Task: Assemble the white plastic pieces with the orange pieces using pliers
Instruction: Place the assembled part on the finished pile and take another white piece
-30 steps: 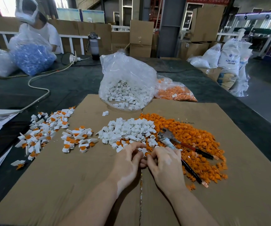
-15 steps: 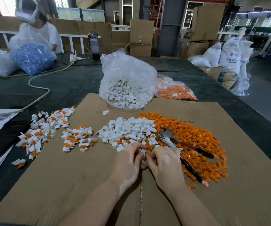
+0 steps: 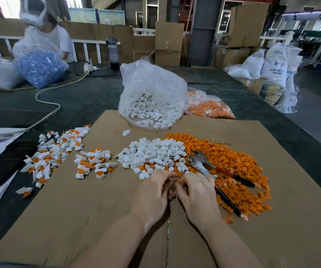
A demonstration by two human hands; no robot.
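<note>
We see both hands meeting at the near edge of the piles on the cardboard sheet [image 3: 74,219] that covers the bench [image 3: 90,101]; the left hand [image 3: 154,192] has its fingers curled inward toward the right hand [image 3: 196,190], whose fingers are likewise curled; a small orange part shows between the fingertips, but we cannot tell exactly which hand pinches it or whether a white part is held with it; the white pieces [image 3: 154,151] lie in a heap just beyond the hands; the orange pieces [image 3: 231,161] spread to the right of that heap, touching it; the pliers [image 3: 210,167] rest on the orange pieces, jaws pointing away, handles running toward the near right, just beside the right hand; assembled white-and-orange parts [image 3: 53,151] lie in two groups to the left; a clear bag of white parts [image 3: 152,97] stands at the far edge of the cardboard; a bag of orange parts [image 3: 210,107] lies beside it on the right.
</note>
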